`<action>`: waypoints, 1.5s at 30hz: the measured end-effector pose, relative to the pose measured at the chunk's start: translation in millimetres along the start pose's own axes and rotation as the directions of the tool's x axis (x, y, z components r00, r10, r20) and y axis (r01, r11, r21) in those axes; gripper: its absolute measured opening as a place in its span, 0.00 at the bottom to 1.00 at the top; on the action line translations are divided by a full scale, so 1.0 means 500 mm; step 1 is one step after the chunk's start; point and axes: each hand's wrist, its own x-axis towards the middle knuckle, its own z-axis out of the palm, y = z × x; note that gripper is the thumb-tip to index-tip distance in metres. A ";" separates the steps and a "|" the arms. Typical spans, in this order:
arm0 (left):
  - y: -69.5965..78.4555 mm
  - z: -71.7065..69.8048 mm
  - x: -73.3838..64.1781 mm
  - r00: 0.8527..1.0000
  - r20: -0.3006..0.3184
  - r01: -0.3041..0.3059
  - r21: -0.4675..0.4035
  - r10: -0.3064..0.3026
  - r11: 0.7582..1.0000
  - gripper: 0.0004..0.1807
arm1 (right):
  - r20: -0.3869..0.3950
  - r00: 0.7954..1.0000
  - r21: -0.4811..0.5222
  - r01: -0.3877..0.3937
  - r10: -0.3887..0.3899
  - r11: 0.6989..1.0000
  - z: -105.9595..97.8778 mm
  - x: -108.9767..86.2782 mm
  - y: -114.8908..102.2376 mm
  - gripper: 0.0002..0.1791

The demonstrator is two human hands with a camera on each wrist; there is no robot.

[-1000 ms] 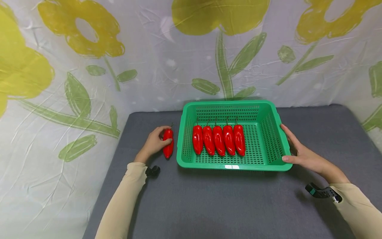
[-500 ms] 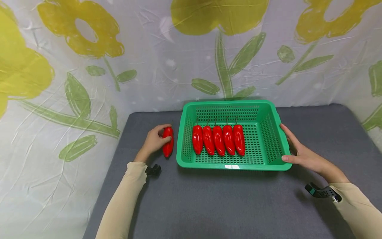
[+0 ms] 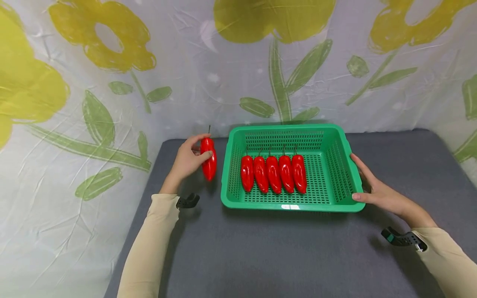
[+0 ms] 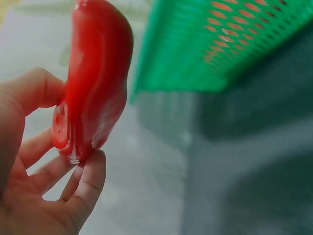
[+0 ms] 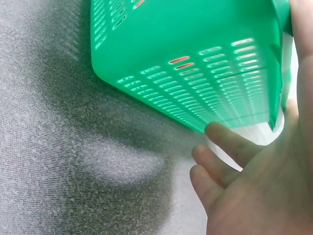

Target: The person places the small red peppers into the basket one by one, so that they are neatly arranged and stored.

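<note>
In the head view my left hand [image 3: 188, 159] holds a red chili pepper [image 3: 209, 161] between thumb and fingers, above the table just left of the green plastic basket [image 3: 283, 208]. The left wrist view shows the thumb on one side of this glossy pepper [image 4: 100, 73] and the other fingers under and behind it. Inside the basket, several like red peppers [image 3: 273, 176] lie side by side, stems pointing to the back. My right hand [image 3: 378, 194] grips the basket's right rim with thumb and index finger. Its other fingers spread beneath the rim, outside the perforated wall [image 5: 190, 83].
A dark grey cloth-covered table [image 3: 268, 252] lies under everything. Behind it and at the left hangs a pale curtain [image 3: 193, 82] with yellow flowers and green leaves. The basket's right part shows its bare grid floor [image 3: 316, 178].
My left hand has raised the pepper off the table, moving slightly toward the back. The right hand and the basket have stayed in place.
</note>
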 end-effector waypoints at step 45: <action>0.286 0.279 0.129 0.944 0.285 -0.103 -0.226 0.167 0.969 0.28 | 0.006 1.000 0.060 0.022 -0.022 0.998 -0.001 0.003 0.006 0.58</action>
